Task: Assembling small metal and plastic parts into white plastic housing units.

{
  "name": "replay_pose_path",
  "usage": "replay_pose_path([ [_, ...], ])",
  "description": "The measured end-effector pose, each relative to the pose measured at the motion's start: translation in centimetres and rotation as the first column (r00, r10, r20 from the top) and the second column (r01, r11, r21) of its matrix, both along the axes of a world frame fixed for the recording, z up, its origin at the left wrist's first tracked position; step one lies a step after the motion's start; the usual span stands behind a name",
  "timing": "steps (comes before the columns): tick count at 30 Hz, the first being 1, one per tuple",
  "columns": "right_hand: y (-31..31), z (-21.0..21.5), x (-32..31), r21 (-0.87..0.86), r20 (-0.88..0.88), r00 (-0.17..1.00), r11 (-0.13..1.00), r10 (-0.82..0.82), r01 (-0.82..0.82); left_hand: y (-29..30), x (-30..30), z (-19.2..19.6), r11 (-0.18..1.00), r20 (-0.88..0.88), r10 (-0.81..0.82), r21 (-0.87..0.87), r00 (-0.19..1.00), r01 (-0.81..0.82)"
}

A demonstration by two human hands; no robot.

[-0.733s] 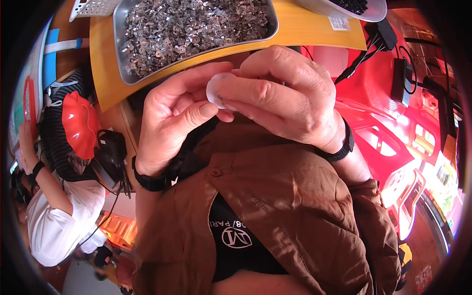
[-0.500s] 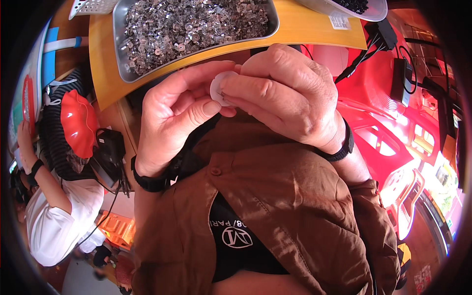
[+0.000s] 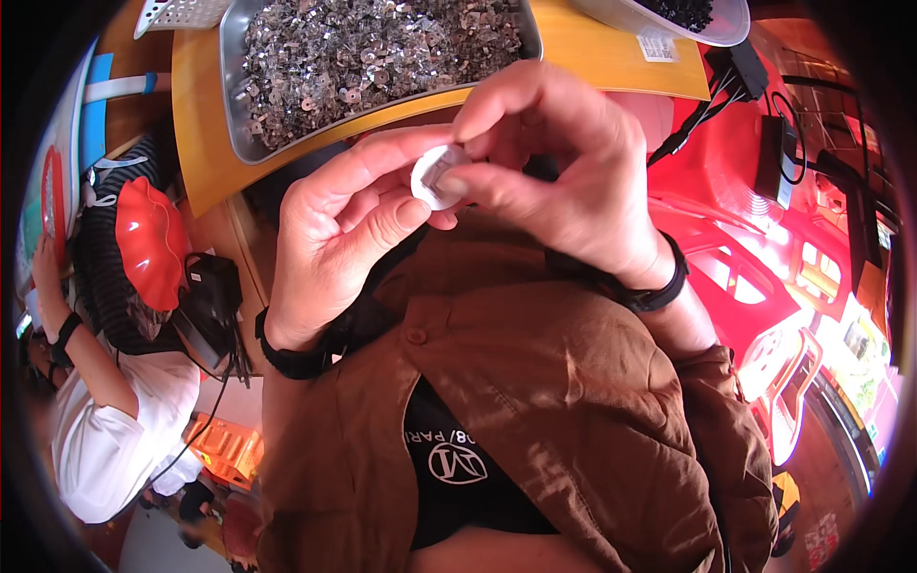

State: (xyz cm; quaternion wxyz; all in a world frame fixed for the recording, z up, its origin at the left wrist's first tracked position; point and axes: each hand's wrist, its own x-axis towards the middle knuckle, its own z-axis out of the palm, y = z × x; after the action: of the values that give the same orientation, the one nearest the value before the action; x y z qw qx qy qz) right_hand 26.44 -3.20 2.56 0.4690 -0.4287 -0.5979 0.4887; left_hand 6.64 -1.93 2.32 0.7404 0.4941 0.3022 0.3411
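Note:
Between my two hands is a small round white plastic piece [image 3: 430, 175], tilted so that a greyish recess shows on its face. My left hand [image 3: 349, 205] holds its left edge, with the thumb below and the fingers curled behind. On the other side, the thumb of my right hand [image 3: 564, 172] presses on the piece's face, and the index finger arches above it. Whether a tiny part sits under that thumb I cannot make out. Just beyond my hands stands a metal tray [image 3: 232, 86] heaped with small shiny metal parts [image 3: 373, 62].
The tray rests on a yellow board [image 3: 611, 57]. A clear tub [image 3: 731, 24] with black pieces stands far right, a white perforated basket [image 3: 177, 13] far left. Black cables and adapters [image 3: 778, 148] hang beside red plastic chairs [image 3: 731, 258]. At left sits a co-worker in white [image 3: 124, 430].
My right hand has turned and its index finger has lifted, so its thumb now lies on the white piece. The piece's face has come into view. My left hand has hardly moved.

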Motion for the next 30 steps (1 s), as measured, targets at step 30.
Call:
replay_pose_path([
  [30, 2.0, -0.4, -2.7, -0.453, -0.366, 0.930, 0.868, 0.026, -0.203, 0.3, -0.9, -1.0, 0.965, -0.083, 0.140, 0.233, 0.987, -0.117],
])
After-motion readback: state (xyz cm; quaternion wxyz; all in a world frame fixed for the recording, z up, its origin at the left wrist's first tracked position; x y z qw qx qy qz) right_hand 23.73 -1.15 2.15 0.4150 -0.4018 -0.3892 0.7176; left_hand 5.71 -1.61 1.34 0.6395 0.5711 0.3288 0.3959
